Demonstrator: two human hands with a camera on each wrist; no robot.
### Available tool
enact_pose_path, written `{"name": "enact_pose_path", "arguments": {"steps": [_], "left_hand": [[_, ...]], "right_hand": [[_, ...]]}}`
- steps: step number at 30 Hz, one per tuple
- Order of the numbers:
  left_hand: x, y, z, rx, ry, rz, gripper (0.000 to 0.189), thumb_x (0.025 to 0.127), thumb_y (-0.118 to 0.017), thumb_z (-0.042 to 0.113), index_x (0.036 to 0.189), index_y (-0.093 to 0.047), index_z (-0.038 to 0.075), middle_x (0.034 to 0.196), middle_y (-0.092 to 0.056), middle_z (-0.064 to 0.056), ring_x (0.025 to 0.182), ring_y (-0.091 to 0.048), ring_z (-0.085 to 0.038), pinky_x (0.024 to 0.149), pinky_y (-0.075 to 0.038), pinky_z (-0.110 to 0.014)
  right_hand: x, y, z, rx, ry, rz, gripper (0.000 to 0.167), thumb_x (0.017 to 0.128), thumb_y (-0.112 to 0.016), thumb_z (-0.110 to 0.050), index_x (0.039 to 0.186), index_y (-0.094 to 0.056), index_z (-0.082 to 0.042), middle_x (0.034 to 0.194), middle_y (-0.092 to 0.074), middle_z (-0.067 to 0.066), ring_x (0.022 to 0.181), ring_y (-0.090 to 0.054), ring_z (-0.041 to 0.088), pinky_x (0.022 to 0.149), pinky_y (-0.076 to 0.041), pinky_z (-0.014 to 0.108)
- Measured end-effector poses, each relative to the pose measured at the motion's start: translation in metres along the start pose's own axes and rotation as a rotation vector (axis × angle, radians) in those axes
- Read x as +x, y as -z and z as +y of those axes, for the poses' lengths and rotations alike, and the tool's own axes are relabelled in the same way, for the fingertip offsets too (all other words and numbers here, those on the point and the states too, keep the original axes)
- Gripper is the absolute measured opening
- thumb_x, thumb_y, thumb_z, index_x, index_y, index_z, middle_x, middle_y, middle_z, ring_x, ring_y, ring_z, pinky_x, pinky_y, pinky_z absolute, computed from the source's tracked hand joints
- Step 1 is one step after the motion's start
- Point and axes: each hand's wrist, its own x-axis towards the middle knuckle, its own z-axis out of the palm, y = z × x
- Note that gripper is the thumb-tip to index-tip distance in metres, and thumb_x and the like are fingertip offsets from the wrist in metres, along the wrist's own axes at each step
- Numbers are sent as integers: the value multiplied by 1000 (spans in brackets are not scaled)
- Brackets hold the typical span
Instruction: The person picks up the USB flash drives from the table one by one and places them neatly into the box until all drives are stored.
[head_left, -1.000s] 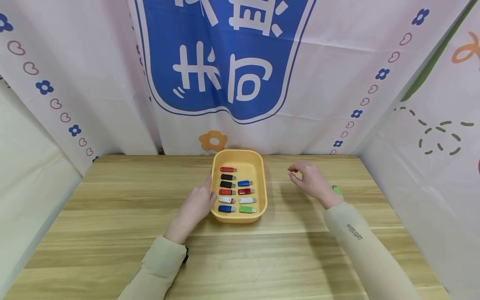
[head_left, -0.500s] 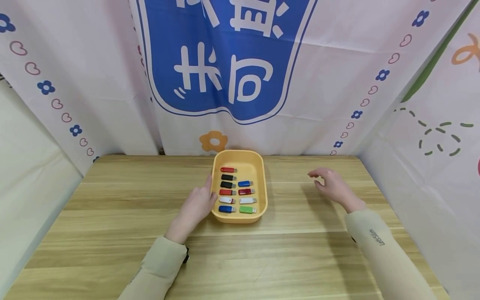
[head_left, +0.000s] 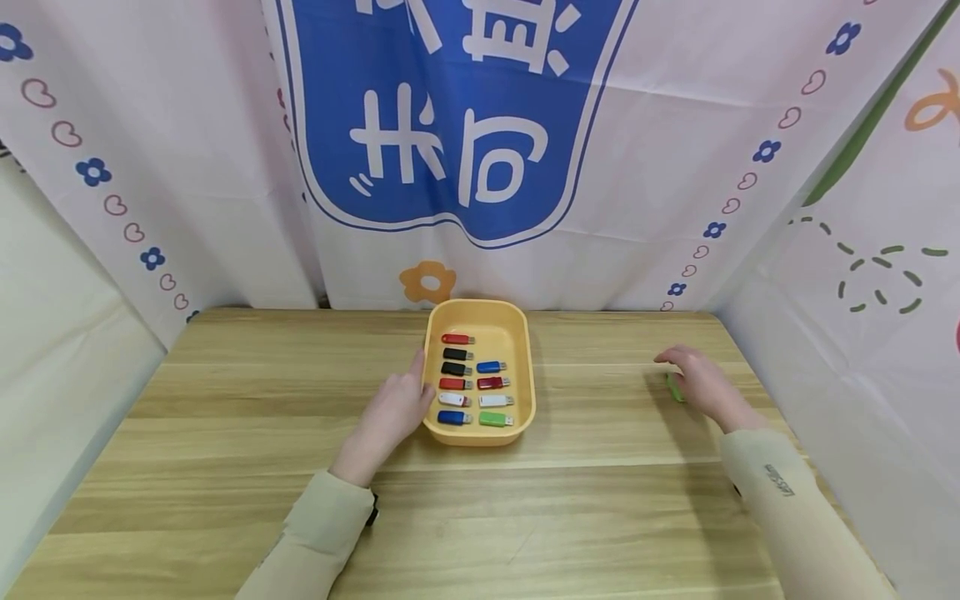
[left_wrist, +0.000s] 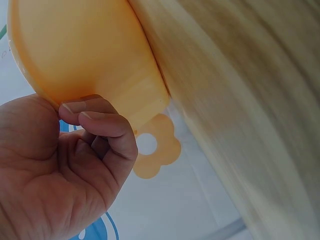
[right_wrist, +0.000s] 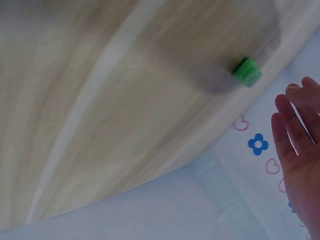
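Note:
A yellow plastic tray (head_left: 480, 438) stands on the wooden table with two columns of USB sticks lying in it, among them a green one (head_left: 493, 419) and a blue one (head_left: 491, 367). My left hand (head_left: 390, 417) pinches the tray's left rim; the left wrist view shows thumb and bent fingers (left_wrist: 95, 120) at the tray wall. Over on the right, my right hand (head_left: 705, 385) hovers with fingers loosely extended and holds nothing. Just below it lies another green USB stick (head_left: 676, 387), partly hidden by the hand in the head view. The right wrist view shows this stick apart from the fingers (right_wrist: 290, 122).
The wooden table (head_left: 480, 517) ends at the back against a white printed curtain (head_left: 360, 275). The tray sits close to that curtain. More printed cloth (head_left: 840, 400) hangs along the right side.
My right hand has moved rightward from beside the tray to the loose green USB stick, its fingers loosening from a near-pinch. The left hand and tray have stayed in place.

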Motion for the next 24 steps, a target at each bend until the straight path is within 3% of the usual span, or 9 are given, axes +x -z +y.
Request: {"name": "enact_pose_path", "arguments": {"steps": [6,14,24], "left_hand": [[0,1,0,6,-3,1,65,102,-53,18,157,-23,0,65,-54,-7,48,-51,-16,44,-40,-26],[-1,1,1,0,-6,5,64,102,-53,18,156,-24,1,65,-55,-7,47,-51,-16,43,-40,-27],[-1,1,1,-2,-6,4,64,101,-54,17,156,-25,1,63,-54,-7,47,-51,-16,43,-40,-26]], "right_hand": [[-11,-1,14,-23,-23,-3,25,83,-62,15,106,-68,8,112,-65,30,108,-61,50,96,-48,62],[-20,-8,18,-48,8,59,23,86,-62,12,107,-70,4,109,-67,27,104,-63,48,92,-50,61],[-18,-11,14,-52,-55,-48,38,81,-54,17,113,-70,3,118,-65,28,111,-61,50,98,-48,62]]}}
